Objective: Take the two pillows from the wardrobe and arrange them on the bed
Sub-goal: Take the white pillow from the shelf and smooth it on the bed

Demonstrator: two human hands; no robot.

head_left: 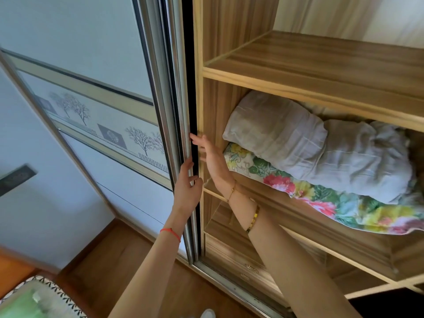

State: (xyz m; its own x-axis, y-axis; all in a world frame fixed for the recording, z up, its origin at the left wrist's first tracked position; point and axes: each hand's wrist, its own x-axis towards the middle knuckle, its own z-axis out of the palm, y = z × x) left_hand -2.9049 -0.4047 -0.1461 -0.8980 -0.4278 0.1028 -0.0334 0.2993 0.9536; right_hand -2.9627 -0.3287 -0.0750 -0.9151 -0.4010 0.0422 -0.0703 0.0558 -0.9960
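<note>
Two pillows lie stacked on the middle shelf of the open wooden wardrobe (321, 72). The upper one is a pale grey pillow (321, 148), crumpled. Under it is a floral pillow (339, 203) with pink, yellow and green flowers, its edge hanging over the shelf front. My left hand (187, 189) is wrapped around the metal edge of the sliding door (174, 125). My right hand (210, 157) is flat against the same door edge with its fingers apart, a hand's width left of the pillows and not touching them.
The sliding door panel (91, 115) with a tree pattern fills the left. An upper shelf (332, 56) holds nothing visible. Lower shelves (298, 255) sit below the pillows. A wooden floor (110, 260) lies below, and a patterned bed corner (34, 299) shows at bottom left.
</note>
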